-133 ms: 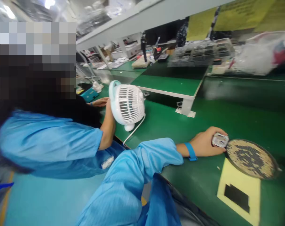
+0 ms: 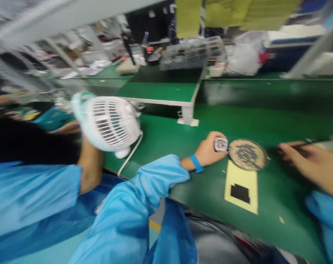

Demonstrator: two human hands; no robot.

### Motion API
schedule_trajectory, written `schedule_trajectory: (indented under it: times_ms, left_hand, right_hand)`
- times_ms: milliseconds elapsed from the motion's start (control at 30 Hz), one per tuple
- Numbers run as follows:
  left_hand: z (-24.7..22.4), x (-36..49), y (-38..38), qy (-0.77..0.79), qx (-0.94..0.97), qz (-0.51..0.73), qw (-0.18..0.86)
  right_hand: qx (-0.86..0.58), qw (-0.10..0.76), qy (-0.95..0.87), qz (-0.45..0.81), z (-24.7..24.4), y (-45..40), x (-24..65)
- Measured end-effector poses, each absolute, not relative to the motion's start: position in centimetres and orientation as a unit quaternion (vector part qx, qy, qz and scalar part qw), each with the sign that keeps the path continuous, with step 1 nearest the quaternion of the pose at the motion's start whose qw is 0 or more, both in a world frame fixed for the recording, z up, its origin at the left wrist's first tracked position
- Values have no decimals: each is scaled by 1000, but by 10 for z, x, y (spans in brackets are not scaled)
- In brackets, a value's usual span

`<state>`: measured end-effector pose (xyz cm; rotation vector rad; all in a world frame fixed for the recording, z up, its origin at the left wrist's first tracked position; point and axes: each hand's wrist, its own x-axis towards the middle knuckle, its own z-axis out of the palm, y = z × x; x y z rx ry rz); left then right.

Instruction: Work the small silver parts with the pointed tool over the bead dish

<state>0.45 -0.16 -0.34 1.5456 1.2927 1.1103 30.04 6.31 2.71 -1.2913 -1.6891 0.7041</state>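
L HAND: Left hand (image 2: 211,150) closed on a small squarish metallic part (image 2: 221,144), held btwn thumb & fingers at the left rim of the round dish (image 2: 262,165); contact w/ the rim couldn't be told.
PART: Pale face w/ openings pointed roughly toward the camera; finer detail too small to read.
R HAND: Right hand (image 2: 314,165), blurred, hovered to the right of the dish, apart from it, fingers partly bent. A dark, thin item (image 2: 306,145) ran along them; whether it was gripped couldn't be told.
DISH: Sat flat on the green bench (image 2: 207,205), its tan surface bearing many small dark pcs, mostly mid-dish.
CARD: Yellow card (image 2: 233,174) reached from the dish's near edge toward the wearer, w/ a black patch (image 2: 240,193) on it.
WRIST: Blue band (image 2: 196,164) circled the L wrist, left of the dish.
FAN: White fan (image 2: 114,121) w/ pale-green trim stood well left of the dish, its white cord (image 2: 131,156) trailing onto the bench.
SHELF: Raised green stand (image 2: 158,91) rose beyond & left of the dish; clear plastic tray (image 2: 193,53) sat behind it.
CO-WORKER: Bare forearm (image 2: 91,161) & blue sleeve (image 2: 40,198), far left of the dish, past the fan.
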Motion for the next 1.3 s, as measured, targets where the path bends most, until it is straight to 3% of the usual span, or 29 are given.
schedule_trajectory:
  times_ms: [67,200,267,333,467,567,667,800,1033,1300]
  left_hand:
    - [-1,6,-1,497,586,477,427]
    - [5,8,-2,465,529,524,479]
    - [9,11,-7,459,515,526,497]
    - [15,15,-14,459,500,523,516]
    - [28,22,-27,463,473,487,570]
    - [31,23,-33,462,486,434,602]
    - [25,20,-37,448,531,376,613]
    - [16,14,-42,452,647,303,534]
    - [15,14,-43,444,667,298,519]
    - [21,19,-39,456,575,318,600]
  right_hand:
    - [-620,390,-639,234,28,57,322]
    - [-524,550,-616,207,39,40,311]
    - [-439,582,-644,230,44,25,292]
    - [-395,543,-685,283,47,6,275]
    - [-337,383,-791,339,41,-20,255]
    - [-313,333,-818,351,31,-21,251]
    - [-308,341,-815,353,27,-18,251]
    - [-294,346,-817,355,27,-17,251]
    - [-307,332,-807,379,25,-18,251]
    - [-293,458,-770,334,41,-19,253]
